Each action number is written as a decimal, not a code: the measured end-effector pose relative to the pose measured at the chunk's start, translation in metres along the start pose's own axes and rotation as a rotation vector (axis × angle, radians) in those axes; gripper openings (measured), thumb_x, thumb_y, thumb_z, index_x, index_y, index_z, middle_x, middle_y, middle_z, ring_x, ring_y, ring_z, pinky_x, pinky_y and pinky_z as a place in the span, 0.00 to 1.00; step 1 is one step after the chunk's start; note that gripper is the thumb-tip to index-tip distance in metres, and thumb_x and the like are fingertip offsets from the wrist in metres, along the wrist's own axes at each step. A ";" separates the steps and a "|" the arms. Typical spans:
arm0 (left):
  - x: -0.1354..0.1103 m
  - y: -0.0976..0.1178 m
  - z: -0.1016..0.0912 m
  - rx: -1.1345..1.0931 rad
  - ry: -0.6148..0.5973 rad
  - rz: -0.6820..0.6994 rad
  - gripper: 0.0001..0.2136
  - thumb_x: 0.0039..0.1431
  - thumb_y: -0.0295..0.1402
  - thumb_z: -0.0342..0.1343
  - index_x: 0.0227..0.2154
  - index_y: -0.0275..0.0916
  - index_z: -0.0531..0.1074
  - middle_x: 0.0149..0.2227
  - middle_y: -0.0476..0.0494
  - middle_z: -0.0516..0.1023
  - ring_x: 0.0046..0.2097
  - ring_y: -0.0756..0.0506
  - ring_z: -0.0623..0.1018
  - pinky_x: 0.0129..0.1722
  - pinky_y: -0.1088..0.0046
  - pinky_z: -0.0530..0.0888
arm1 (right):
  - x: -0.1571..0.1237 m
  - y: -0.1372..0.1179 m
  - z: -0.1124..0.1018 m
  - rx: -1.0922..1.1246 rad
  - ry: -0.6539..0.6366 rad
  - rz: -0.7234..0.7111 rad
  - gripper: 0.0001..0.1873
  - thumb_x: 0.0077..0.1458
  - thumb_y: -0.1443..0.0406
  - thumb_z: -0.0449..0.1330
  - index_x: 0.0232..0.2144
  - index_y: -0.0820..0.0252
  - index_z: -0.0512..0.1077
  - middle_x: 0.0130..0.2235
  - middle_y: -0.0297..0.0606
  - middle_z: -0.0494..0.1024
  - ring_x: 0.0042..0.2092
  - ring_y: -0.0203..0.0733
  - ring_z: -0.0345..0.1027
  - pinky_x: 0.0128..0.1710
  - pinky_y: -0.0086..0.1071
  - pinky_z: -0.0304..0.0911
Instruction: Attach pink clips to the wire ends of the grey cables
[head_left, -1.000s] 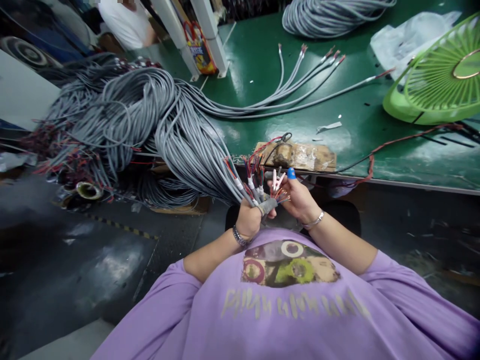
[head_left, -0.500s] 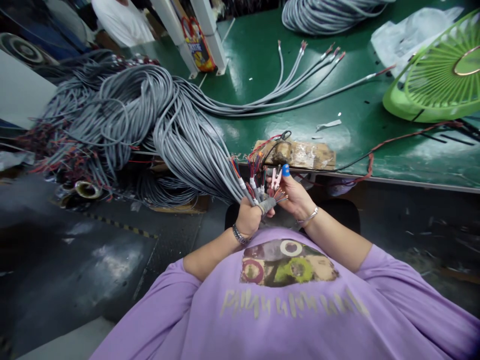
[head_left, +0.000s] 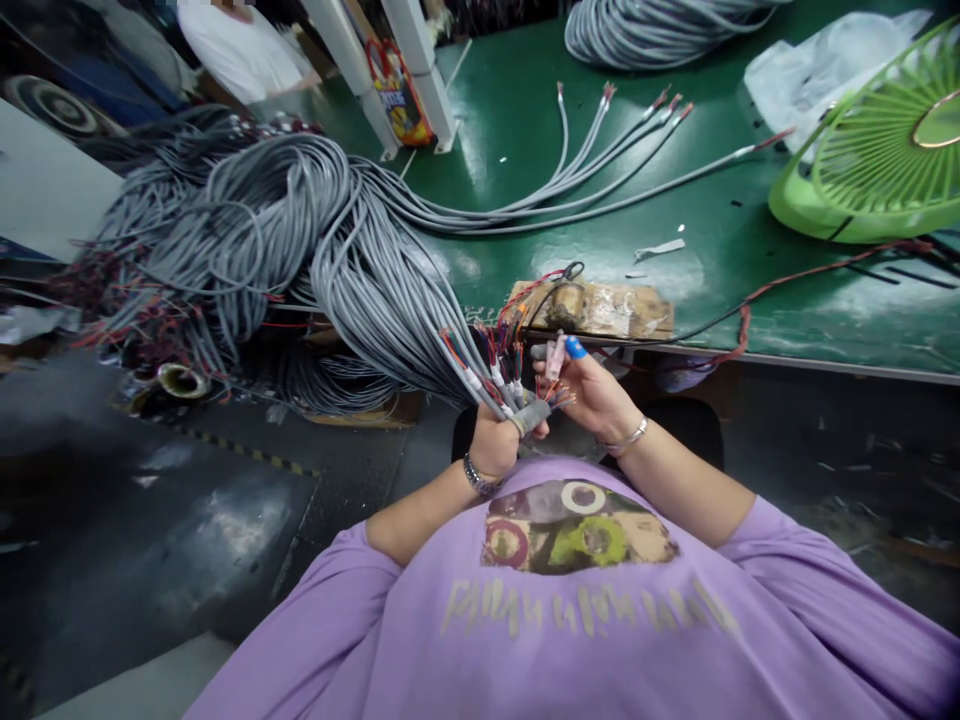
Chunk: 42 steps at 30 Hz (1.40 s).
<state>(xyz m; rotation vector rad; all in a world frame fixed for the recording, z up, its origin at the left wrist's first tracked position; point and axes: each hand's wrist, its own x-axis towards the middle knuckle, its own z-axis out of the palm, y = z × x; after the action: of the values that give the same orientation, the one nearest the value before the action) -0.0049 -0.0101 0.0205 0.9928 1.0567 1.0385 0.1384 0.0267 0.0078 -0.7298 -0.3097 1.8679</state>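
My left hand [head_left: 495, 440] is closed round a bunch of grey cables [head_left: 390, 300] just below their stripped ends, where red, blue and white inner wires [head_left: 502, 350] fan out. My right hand [head_left: 592, 395], with a blue cap on one fingertip, is closed on a small pink clip [head_left: 553, 358] held against those wire ends. Both hands sit close to my chest, just in front of the table's near edge. The cable bunch runs up and left to a large grey heap.
A green table [head_left: 675, 260] carries a taped wooden block [head_left: 600, 310] with red leads, several loose grey cables [head_left: 600, 170], a coil [head_left: 652, 30], a green fan [head_left: 877, 150] and a plastic bag [head_left: 817, 70]. Another person [head_left: 240, 50] stands at the top left.
My right hand has shifted the pink clip slightly among the wire ends. The left hand and cable bunch have barely moved.
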 end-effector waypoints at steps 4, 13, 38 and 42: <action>0.003 -0.001 0.004 -0.012 0.017 0.002 0.13 0.45 0.40 0.67 0.21 0.35 0.73 0.18 0.49 0.74 0.20 0.52 0.72 0.21 0.77 0.70 | 0.001 0.003 -0.002 -0.075 0.016 -0.119 0.18 0.53 0.50 0.63 0.28 0.59 0.73 0.27 0.34 0.76 0.26 0.34 0.65 0.27 0.29 0.62; 0.004 -0.005 0.002 0.034 0.022 0.008 0.14 0.45 0.41 0.67 0.22 0.35 0.73 0.18 0.49 0.74 0.19 0.52 0.72 0.21 0.77 0.70 | -0.022 -0.005 -0.017 -0.355 -0.146 -0.014 0.24 0.37 0.51 0.73 0.32 0.62 0.75 0.27 0.35 0.76 0.26 0.34 0.67 0.27 0.29 0.61; 0.001 -0.007 -0.004 0.087 0.003 0.046 0.14 0.48 0.42 0.66 0.20 0.36 0.74 0.19 0.47 0.76 0.21 0.51 0.74 0.24 0.75 0.73 | -0.033 0.005 -0.003 -0.456 -0.044 -0.117 0.18 0.40 0.56 0.73 0.26 0.62 0.73 0.20 0.30 0.73 0.22 0.30 0.61 0.24 0.27 0.54; 0.000 -0.004 -0.003 0.030 0.016 0.030 0.13 0.46 0.41 0.67 0.20 0.36 0.74 0.19 0.47 0.76 0.21 0.51 0.74 0.22 0.76 0.72 | -0.029 -0.004 -0.022 -0.420 -0.114 0.009 0.22 0.35 0.54 0.75 0.29 0.62 0.75 0.26 0.32 0.75 0.26 0.32 0.66 0.27 0.27 0.62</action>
<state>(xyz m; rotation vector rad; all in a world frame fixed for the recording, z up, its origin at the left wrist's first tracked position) -0.0070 -0.0102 0.0160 1.0295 1.0759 1.0591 0.1629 -0.0004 0.0026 -0.9048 -0.7894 1.8773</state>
